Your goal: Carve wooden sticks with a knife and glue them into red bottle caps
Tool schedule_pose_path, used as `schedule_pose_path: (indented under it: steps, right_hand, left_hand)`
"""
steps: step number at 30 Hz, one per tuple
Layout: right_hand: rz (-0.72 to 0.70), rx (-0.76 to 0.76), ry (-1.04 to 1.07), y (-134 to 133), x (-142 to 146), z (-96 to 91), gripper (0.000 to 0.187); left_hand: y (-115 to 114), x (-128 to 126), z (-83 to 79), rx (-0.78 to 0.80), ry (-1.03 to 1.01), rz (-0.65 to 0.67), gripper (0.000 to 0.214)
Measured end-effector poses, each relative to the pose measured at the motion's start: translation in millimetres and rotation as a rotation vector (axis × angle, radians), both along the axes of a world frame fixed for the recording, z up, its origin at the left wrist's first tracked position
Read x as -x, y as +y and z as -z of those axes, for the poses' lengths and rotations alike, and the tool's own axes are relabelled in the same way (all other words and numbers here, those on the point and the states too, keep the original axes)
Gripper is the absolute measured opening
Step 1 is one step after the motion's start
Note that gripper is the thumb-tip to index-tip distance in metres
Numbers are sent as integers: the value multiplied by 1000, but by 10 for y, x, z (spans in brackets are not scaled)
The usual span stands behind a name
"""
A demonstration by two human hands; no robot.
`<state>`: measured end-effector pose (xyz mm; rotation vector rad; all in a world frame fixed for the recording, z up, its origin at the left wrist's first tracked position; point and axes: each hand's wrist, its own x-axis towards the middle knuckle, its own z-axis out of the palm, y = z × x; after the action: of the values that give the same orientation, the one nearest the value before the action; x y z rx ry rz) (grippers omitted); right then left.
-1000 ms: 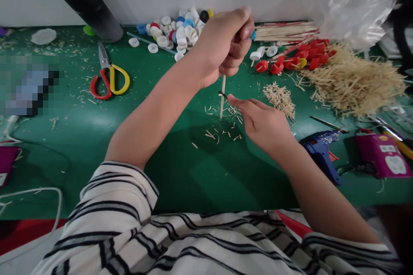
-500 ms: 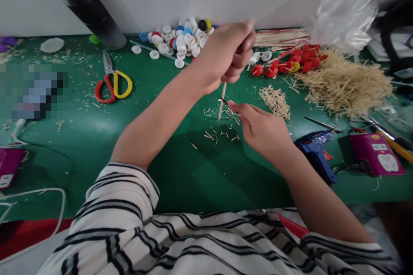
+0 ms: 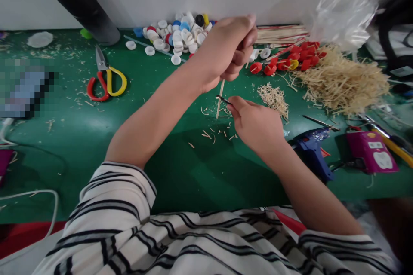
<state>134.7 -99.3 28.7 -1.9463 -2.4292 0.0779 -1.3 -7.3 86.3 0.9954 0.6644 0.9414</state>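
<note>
Left hand (image 3: 226, 51): fisted round the top of the wooden stick (image 3: 220, 99), holding it upright with its tip on the green table (image 3: 180, 172).
Right hand (image 3: 258, 126): pinching a small dark blade (image 3: 223, 99) against the stick's side.
Handling: light, thin and stiff, though I judge it snaps easily; grip high, clear of the blade.
Count: one stick held, one blade, one pair of scissors (image 3: 108, 80), one glue gun (image 3: 311, 152); shavings (image 3: 213, 134) and bottle caps (image 3: 176, 36) past counting.

On the green desk (image 3: 180, 172), scissors (image 3: 106, 79) lie at upper left below a black tube (image 3: 77, 2). Bottle caps (image 3: 176, 36) pile at top centre. At right: a plastic bag (image 3: 345, 13), red caps on sticks (image 3: 290, 61), wood shavings (image 3: 345, 81), a blue glue gun (image 3: 311, 150), a purple socket (image 3: 371, 154).
</note>
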Motion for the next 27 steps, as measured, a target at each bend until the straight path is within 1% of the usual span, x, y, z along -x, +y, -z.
schedule_pose_path:
  steps: [4, 6, 7, 9, 11, 14, 19, 22, 23, 24, 25, 27]
  right_hand:
    - [5, 21, -23, -53, -7, 52, 46]
    - [-33, 73, -68, -106, -37, 136, 44]
    - [-63, 110, -90, -130, -55, 189, 43]
    - [-77, 87, -97, -157, -93, 286, 44]
    - [-27, 22, -73, -142, -118, 338, 46]
    - [15, -8, -26, -72, -105, 311, 45]
    - [32, -29, 34, 29, -19, 177, 47]
    - [57, -81, 40, 64, -23, 163, 49]
    - [63, -95, 44, 71, -38, 173, 50]
    - [67, -109, 53, 73, -56, 189, 50]
    - [69, -122, 65, 71, -75, 209, 51]
    - [54, -147, 95, 59, -104, 252, 51]
  left_hand:
    - [48, 60, 30, -54, 30, 20, 47]
    - [91, 90, 68, -111, 14, 5, 46]
    - [114, 104, 86, -118, -1, -34, 46]
    - [153, 126, 110, -65, -15, -61, 46]
    - [164, 139, 109, -6, -53, -40, 47]
    - [124, 136, 69, 33, -78, 12, 50]
    - [52, 104, 20, -64, 26, -2, 50]
    - [42, 80, 27, -115, 23, -24, 48]
    - [40, 72, 28, -108, 11, -20, 47]
    - [39, 64, 27, -66, -4, -12, 47]
    - [38, 57, 21, 22, -37, -10, 46]
    - [41, 55, -3, 274, -154, -41, 40]
